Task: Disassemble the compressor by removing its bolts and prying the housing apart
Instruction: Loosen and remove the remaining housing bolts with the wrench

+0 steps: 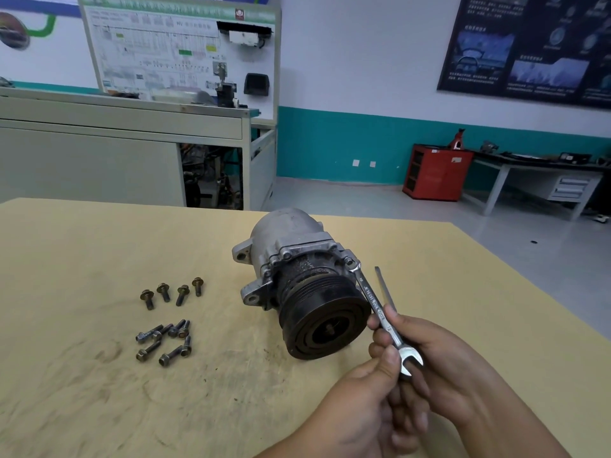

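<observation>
Head view | left hand (363,401) and right hand (439,358) both curled, gripping wrench (372,295) | wrench on compressor (291,246) bolt (348,260)

The grey, grimy compressor (291,246) lies on its side, its black pulley (325,320) facing near. Loose bolts (163,291) lie to its left: four in a row, a heap nearer. A silver wrench (373,302) sits on a flange bolt (347,260) at its right, handle slanting near.

Room was bright and evenly lit from overhead, so the grey metal compressor (291,233) and the brass-coloured bolts (147,297) only threw soft, tight shadows on the pale yellow wooden surface (82,252). Bit of glare along the shiny steel wrench (372,297). Fisheye lens bowed the edges, and the dark wall poster (529,44) and white diagram board (165,51) came out blurry, text unreadable.
</observation>
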Demonstrator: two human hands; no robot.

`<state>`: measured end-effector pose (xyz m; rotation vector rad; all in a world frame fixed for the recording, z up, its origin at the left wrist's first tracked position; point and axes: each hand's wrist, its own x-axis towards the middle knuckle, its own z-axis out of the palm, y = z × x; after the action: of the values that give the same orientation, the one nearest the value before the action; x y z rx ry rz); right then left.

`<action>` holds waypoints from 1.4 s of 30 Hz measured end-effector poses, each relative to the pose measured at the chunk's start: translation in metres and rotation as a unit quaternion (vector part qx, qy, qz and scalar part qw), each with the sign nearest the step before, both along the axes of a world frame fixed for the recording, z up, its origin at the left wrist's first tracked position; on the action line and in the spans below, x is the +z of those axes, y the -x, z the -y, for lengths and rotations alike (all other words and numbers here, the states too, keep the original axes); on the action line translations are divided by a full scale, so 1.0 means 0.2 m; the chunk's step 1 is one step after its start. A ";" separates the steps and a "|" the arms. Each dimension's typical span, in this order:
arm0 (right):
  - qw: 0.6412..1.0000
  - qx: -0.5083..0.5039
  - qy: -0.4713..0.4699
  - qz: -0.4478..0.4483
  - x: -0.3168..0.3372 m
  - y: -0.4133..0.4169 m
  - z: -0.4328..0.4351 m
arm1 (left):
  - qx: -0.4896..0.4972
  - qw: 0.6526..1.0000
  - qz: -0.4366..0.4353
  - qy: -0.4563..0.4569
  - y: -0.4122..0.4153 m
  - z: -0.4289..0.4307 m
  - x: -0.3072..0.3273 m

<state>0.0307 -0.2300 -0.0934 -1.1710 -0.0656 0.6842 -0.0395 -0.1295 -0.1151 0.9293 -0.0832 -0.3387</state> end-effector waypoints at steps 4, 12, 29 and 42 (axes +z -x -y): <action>0.999 0.005 -0.036 -0.014 0.02 0.02 -0.01 | 0.042 0.987 0.052 -0.148 -0.02 -0.04 0.01; 0.999 -0.001 -0.013 0.031 0.02 0.03 -0.02 | 0.473 0.552 0.438 -0.529 -0.02 -0.20 0.11; 0.945 -0.047 0.226 0.233 0.04 0.06 0.02 | 0.418 0.647 0.248 -0.588 -0.14 -0.34 0.04; 0.847 -0.251 0.316 0.346 0.01 0.00 0.06 | 0.386 0.689 0.246 -0.562 -0.09 -0.55 0.07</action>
<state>0.0306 -0.2422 -0.0911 -1.9400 -0.1385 -0.2480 -0.0210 -0.0193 -0.1005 2.1579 0.0501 0.7930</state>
